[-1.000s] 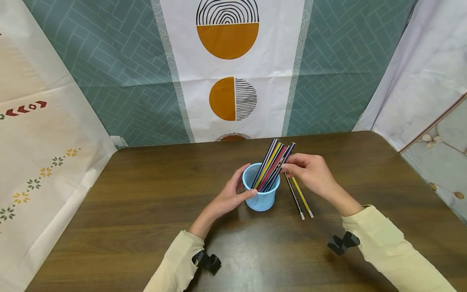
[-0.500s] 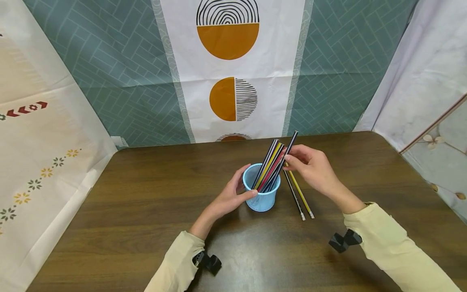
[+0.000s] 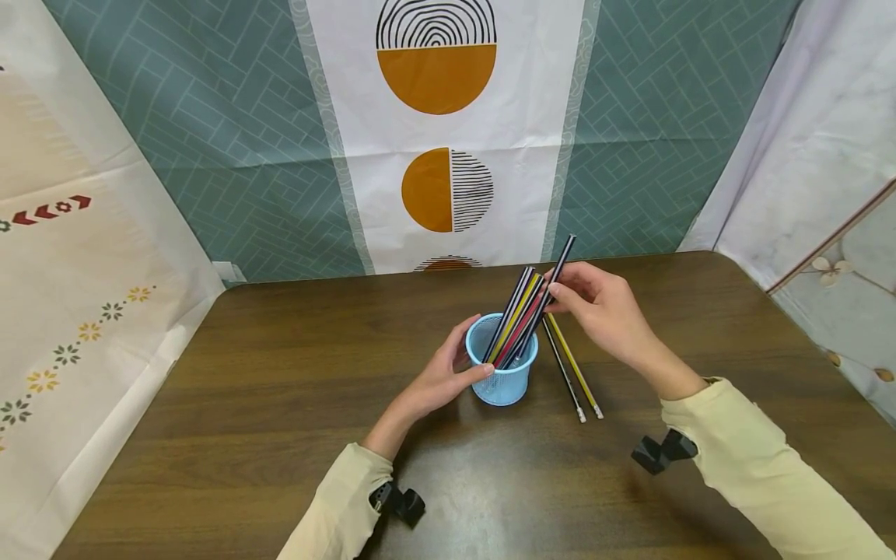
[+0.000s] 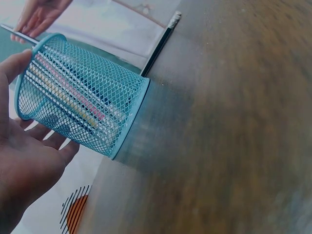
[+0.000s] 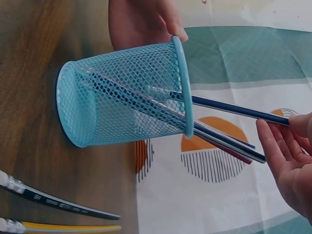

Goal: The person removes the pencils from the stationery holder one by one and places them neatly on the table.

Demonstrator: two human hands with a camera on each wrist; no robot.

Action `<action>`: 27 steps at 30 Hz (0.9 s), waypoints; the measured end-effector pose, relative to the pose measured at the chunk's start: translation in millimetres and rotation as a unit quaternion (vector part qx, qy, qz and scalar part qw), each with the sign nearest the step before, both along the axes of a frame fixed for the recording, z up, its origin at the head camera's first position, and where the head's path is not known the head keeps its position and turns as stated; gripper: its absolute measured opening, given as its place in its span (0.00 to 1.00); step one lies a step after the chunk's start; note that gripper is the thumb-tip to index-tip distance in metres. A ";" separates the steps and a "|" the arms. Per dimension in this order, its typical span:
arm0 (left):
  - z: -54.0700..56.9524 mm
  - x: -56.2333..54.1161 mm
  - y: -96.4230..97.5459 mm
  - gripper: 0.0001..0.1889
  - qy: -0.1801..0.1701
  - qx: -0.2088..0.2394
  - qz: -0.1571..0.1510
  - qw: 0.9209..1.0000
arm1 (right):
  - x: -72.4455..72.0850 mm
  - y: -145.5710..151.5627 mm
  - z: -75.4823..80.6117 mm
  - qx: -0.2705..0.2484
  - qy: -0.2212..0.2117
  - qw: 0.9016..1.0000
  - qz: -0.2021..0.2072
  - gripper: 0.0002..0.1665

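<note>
A light blue mesh pencil cup stands upright on the table. My left hand holds its near left side, thumb on the rim and fingers round the wall. Several pencils, dark striped, yellow and red, lean to the right inside it. With thumb and fingertips my right hand pinches a dark blue striped pencil near its upper end. That pencil stands higher than the others. In the right wrist view its eraser end is still inside the cup, behind the mesh, off the bottom.
Right of the cup, a black pencil and a yellow pencil lie side by side on the wooden table, erasers toward me. A patterned cloth hangs behind the table's far edge.
My right hand has risen, drawing the dark blue pencil up and slightly right, partway out of the cup. The left hand and the cup have stayed in place.
</note>
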State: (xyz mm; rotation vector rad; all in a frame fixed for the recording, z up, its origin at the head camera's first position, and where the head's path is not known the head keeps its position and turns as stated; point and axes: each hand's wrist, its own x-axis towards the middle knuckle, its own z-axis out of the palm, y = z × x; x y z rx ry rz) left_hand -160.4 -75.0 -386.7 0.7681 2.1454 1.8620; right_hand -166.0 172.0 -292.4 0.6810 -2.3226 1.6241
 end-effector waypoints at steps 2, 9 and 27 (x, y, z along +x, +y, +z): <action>0.2 0.0 0.1 0.39 0.001 0.001 -0.001 1.000 | 0.7 0.7 3.0 0.003 0.005 1.000 -0.004 0.10; -0.3 -0.8 0.2 0.38 0.000 0.000 -0.003 1.000 | 2.4 2.6 15.6 0.006 0.016 1.000 -0.009 0.09; 0.7 0.1 -0.4 0.38 -0.003 -0.009 0.002 1.000 | 2.6 5.5 26.5 0.023 0.034 0.999 -0.016 0.09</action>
